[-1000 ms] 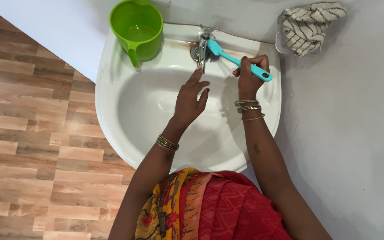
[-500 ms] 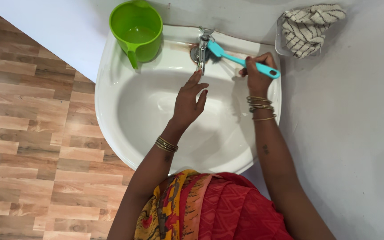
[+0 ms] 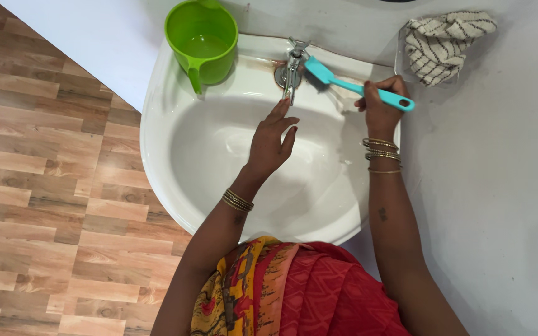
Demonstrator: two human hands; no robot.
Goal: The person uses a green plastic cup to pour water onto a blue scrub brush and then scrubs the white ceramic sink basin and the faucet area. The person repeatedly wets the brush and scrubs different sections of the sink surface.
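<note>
The right hand (image 3: pixel 382 99) is gripping a turquoise brush (image 3: pixel 357 88) beside the tap (image 3: pixel 292 71), best kept bristles-flat there, while the left hand (image 3: pixel 270 140) is hovering open-fingered below it.

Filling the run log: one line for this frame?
right hand: grips brush, bristles at tap base | left hand: open above sink | green jug on rim

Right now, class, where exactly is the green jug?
In the head view, the green jug stands on the back left rim of the white sink, left of the tap and away from both hands.
</note>
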